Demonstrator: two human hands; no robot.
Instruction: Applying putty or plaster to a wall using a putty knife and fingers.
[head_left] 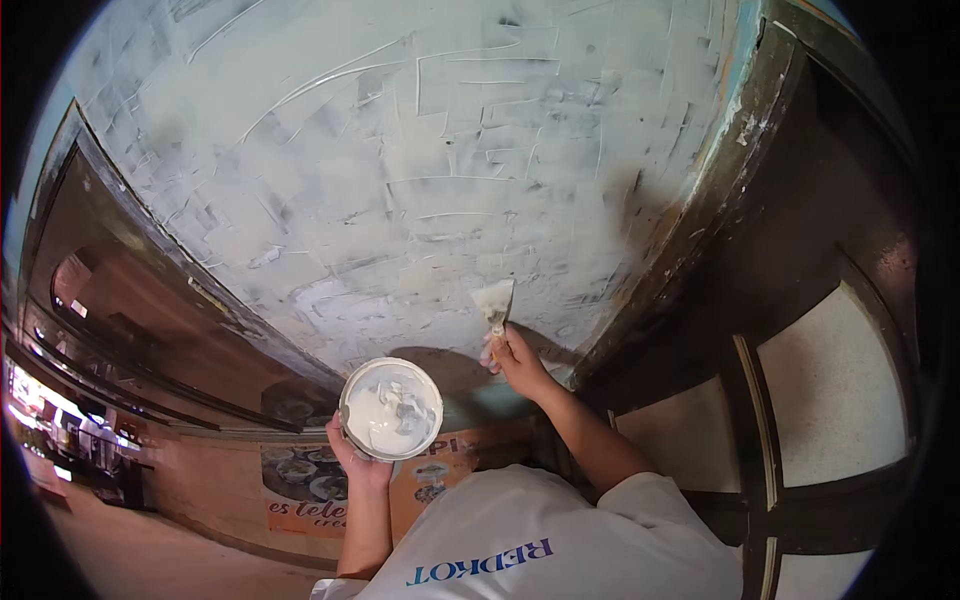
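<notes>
My left hand (pixel 358 455) grips a round white tub (pixel 437 372) from its left and underside. Thick white filler paste (pixel 385 420) lies inside it, scraped up in ridges. To the right, my right hand (pixel 513 362) is closed around the handle of a putty knife (pixel 494 300), its wide blade pointing up and smeared with white. In front of both hands rises a pale blue-grey wall (pixel 420 190), covered in patches and ridges of white filler. I cannot tell whether the blade touches the wall.
A dark wooden frame (pixel 700 200) edges the wall on the right, beside a dark panelled door (pixel 820 400) with light panels. At left stands a framed window (pixel 180 290). An orange printed banner (pixel 420 500) hangs low behind the tub.
</notes>
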